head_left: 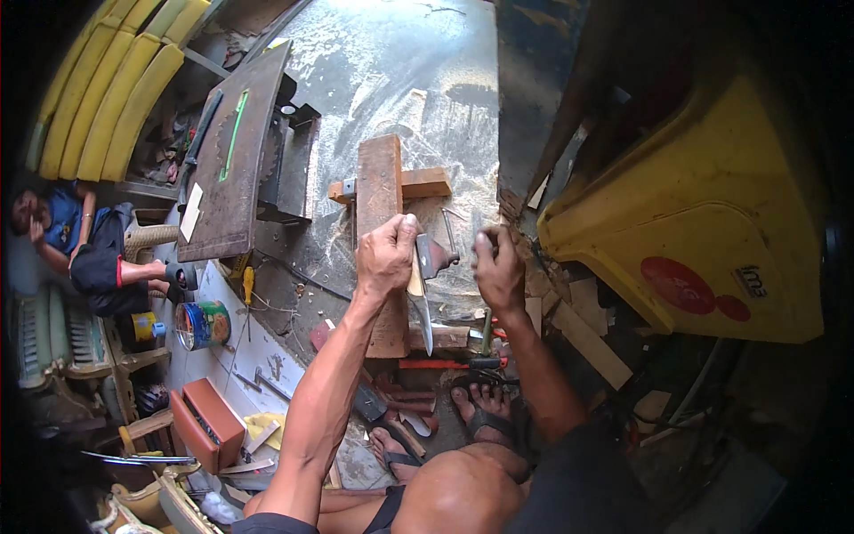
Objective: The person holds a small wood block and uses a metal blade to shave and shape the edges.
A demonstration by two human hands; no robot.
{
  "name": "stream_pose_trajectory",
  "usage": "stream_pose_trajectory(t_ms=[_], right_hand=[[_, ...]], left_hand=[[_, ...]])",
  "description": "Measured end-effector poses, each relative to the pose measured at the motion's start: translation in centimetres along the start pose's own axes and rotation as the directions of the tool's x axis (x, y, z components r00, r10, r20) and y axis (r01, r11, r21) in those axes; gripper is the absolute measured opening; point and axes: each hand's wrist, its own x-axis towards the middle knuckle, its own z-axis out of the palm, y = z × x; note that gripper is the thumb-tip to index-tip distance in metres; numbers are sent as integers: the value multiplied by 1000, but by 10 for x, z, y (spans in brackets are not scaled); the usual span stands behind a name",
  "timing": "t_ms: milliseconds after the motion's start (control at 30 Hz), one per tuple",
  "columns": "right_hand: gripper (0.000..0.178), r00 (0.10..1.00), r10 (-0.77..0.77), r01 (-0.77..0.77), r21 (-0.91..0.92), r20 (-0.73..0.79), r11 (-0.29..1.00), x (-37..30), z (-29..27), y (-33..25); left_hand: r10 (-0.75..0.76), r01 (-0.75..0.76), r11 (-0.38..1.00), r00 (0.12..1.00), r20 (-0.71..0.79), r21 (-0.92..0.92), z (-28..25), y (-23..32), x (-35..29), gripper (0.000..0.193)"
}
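My left hand (386, 256) is closed in a fist over a long wooden plank (380, 178). From under it a pale, handle-like piece and a pointed metal blade (423, 313) stick out toward me, like a knife. Just right of the fist lies a dark reddish, wedge-shaped piece (437, 256) with a narrow end. My right hand (500, 271) is held apart, at the right edge of the worktop, fingers curled in. A blurred greyish shape shows above its fingertips; what it is I cannot make out. Under the plank, a shorter wooden bar (427, 182) runs crosswise.
The dusty worktop (445, 53) carries a saw table (209, 200) with a toothed blade. A large yellow panel (685, 231) stands at right. Tools, including a red-and-black one (454, 363), lie near my feet. Another person (89, 231) sits far left by a paint tin (203, 325).
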Motion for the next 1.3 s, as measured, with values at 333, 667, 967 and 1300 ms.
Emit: stream_pose_trajectory(t_ms=[333,667,967,1300], right_hand=[[18,974,-90,141,-246,209,959,-97,-44,45],[23,957,-176,194,-58,230,979,-60,-48,24],[78,462,-536,808,-86,707,583,53,-30,2],[74,185,-524,932,21,831,362,91,-26,3]], left_hand=[[33,-30,995,999,26,-97,5,-1,1,43],[10,-10,1000,1000,17,28,1,7,2,39],[-155,149,982,987,41,114,7,15,10,41],[-140,130,984,987,77,123,1,20,9,42]])
